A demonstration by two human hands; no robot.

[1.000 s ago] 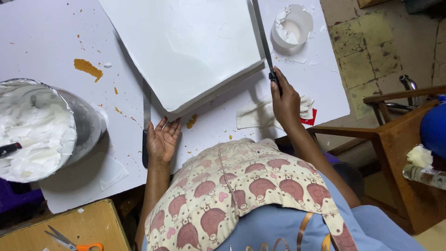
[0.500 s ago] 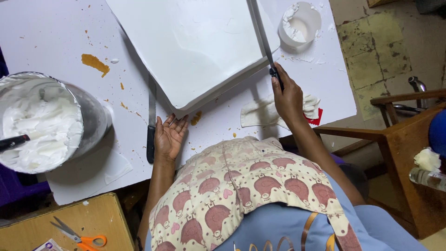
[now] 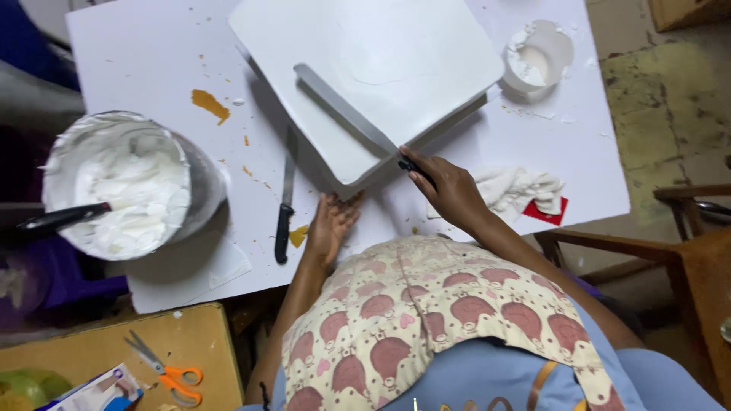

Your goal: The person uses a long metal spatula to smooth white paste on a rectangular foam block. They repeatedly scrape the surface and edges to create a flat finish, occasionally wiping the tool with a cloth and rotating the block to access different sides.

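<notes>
A square cake covered in white cream (image 3: 381, 68) sits on a white board (image 3: 137, 68). My right hand (image 3: 449, 190) grips the black handle of a long flat metal spatula (image 3: 343, 106), whose blade lies across the cake's top. My left hand (image 3: 329, 227) rests with fingers spread against the cake's near corner, holding nothing. A black-handled knife (image 3: 285, 199) lies on the board just left of that hand.
A metal bowl of white cream (image 3: 122, 183) with a dark-handled tool in it stands at the left. A small white cup (image 3: 539, 55) sits at the back right, a crumpled tissue (image 3: 518, 189) near my right hand. Orange-handled scissors (image 3: 164, 369) lie on a wooden surface. A wooden chair (image 3: 678, 251) stands at right.
The cake has turned on the board. My right hand has swung the spatula from the cake's right side onto its top. My left hand stays at the near corner.
</notes>
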